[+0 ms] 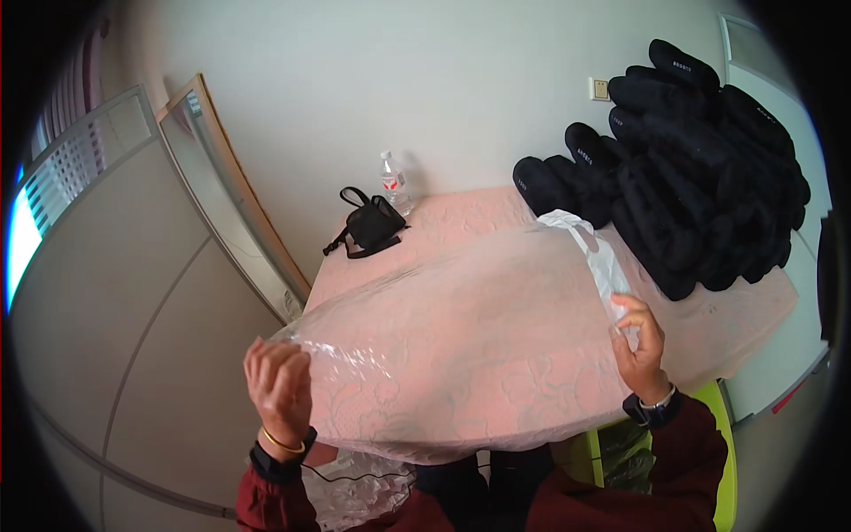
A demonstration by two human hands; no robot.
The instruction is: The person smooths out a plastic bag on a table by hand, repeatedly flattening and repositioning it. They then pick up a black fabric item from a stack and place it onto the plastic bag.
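A large clear plastic bag (443, 310) is stretched wide over the pink patterned tablecloth (709, 324). At its left end my left hand (279, 381) is closed on the gathered plastic. My right hand (640, 348) pinches the white edge (605, 268) of the bag at the right. The bag's lower side hangs over the table's front edge, above my lap. Through the clear film the cloth's pattern shows.
Black plush items (700, 177) are piled high at the back right. Behind the bag are a black pouch (372, 223) and a plastic bottle (393, 182). A framed mirror (226, 195) leans at the left. Below right is a yellow-green container (722, 443).
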